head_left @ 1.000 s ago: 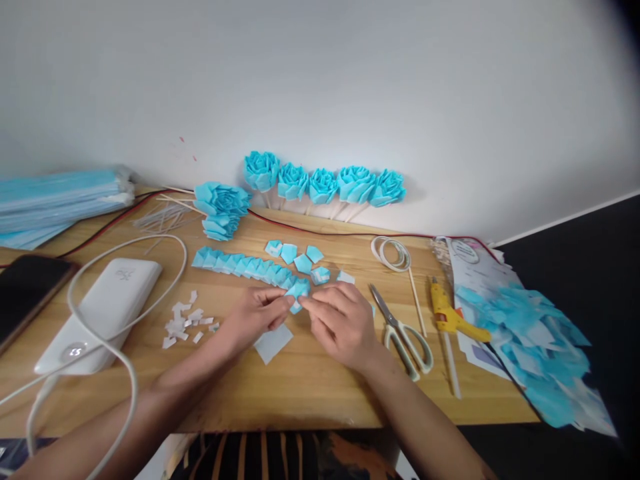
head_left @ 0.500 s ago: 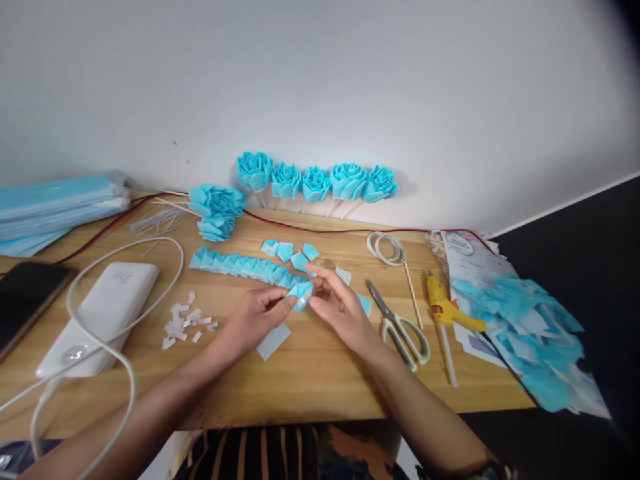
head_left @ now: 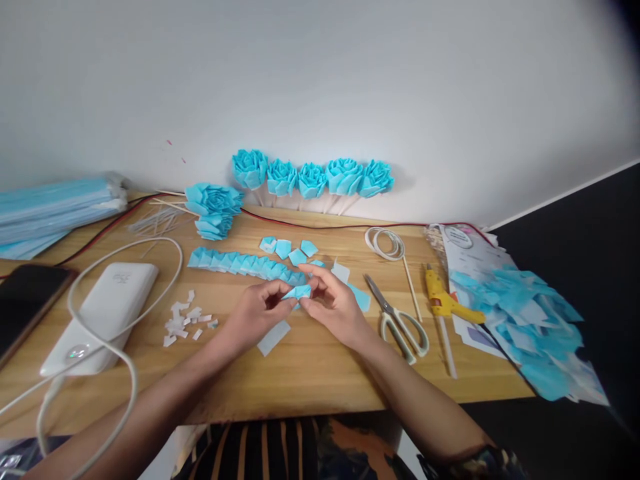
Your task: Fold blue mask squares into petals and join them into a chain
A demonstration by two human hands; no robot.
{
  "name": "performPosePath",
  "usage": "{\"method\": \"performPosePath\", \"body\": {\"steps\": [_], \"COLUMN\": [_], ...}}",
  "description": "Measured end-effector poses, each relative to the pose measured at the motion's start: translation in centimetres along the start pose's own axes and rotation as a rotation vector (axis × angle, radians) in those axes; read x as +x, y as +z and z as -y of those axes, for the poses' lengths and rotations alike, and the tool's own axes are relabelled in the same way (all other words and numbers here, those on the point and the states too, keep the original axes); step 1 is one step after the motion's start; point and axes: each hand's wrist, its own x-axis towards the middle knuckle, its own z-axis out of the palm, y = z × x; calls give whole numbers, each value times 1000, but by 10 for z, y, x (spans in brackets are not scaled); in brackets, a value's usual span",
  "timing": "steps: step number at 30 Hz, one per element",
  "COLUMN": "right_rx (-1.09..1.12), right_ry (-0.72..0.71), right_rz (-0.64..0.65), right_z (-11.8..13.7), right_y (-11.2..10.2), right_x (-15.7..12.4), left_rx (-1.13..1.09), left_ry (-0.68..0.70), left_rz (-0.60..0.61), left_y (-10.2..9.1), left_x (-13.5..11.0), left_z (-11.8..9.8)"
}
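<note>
Between my two hands is a small folded blue petal (head_left: 299, 292), its material thin like fabric or paper. My left hand (head_left: 263, 310) pinches its left side, and my right hand (head_left: 333, 303) grips its right side with thumb and forefinger. Just behind them lies a row of overlapping folded blue petals (head_left: 245, 265). Several loose petals (head_left: 283, 249) rest past that row. A pale square (head_left: 274, 338) lies under my left hand's near side, and more blue and white pieces (head_left: 359, 298) lie beside my right hand.
Scissors (head_left: 397, 320), a yellow glue gun (head_left: 443, 297) and a tape ring (head_left: 385, 243) are at right, before a heap of blue scraps (head_left: 530, 333). Blue flowers (head_left: 313, 180) lean on the wall. White snippets (head_left: 183, 321), a power bank (head_left: 103, 317) and a looped cable (head_left: 131, 367) occupy the left.
The petal has been tilted and looks narrower, its upper edge folded over. My fingers have closed in nearer each other around it.
</note>
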Motion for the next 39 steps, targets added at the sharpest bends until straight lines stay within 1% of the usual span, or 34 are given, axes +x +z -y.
{"method": "performPosePath", "body": {"steps": [7,9,13,15,17,22,25,28,33,37,39], "right_rx": [121,97,7,7,16,24,20,61,96,103,125], "right_ry": [46,28,-5,-2,-1,24,14,20,28,36,34], "right_rz": [63,49,-37,-56,-58,-50,-54,-50,-92,-110,-86], "right_z": [4,3,-1,-2,-1,1,1,-1,-4,-4,-3], "right_y": [-7,-7,-6,-6,-6,-9,-11,-10,-8,-10,-11], "right_x": [1,2,3,4,5,4,3,3,5,4,4], "left_rx": [-32,-37,-98,-142,-162,-112,-98,-90,-71,-85,-103], "left_ry": [-44,-43,-29,-31,-35,-44,-49,-46,-41,-36,-38], "left_rz": [-13,-8,17,4,-20,-72,-71,-52,-35,-54,-80], "left_y": [-1,0,-1,-1,-2,-4,-4,-3,-3,-4,-4], "left_x": [0,0,1,2,3,4,4,3,2,3,3], "left_z": [-1,-1,-2,-3,-3,0,2,2,3,1,-2]}}
